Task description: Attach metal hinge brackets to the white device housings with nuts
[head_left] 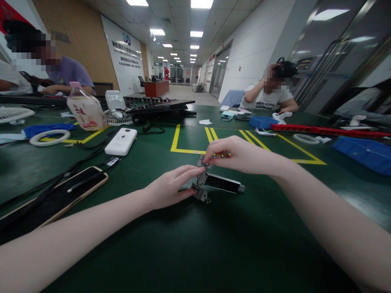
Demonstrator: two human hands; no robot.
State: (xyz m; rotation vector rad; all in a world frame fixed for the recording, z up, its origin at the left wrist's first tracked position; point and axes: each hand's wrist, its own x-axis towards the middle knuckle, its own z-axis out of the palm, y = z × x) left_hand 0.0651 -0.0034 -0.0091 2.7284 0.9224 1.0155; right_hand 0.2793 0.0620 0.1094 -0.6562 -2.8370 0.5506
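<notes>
A grey metal fitting (224, 183) with bracket-like ends and a long, black-faced bar is held just above or on the green table; I cannot tell which. Its bar points right and slightly toward me. My left hand (174, 185) is closed on the fitting's left end, thumb below and fingers above. From behind, my right hand (235, 154) pinches the upper bracket, its fingertips close to my left fingertips. Those fingers partly cover the joint, and any small piece between them is hidden.
On the left lie a phone (76, 189), cables, a white power bank (121, 141), a tape ring (49, 137) and a drink bottle (86, 106). Yellow tape (187, 151) marks the table ahead. Blue trays (363, 154) stand right. Other people sit across the table.
</notes>
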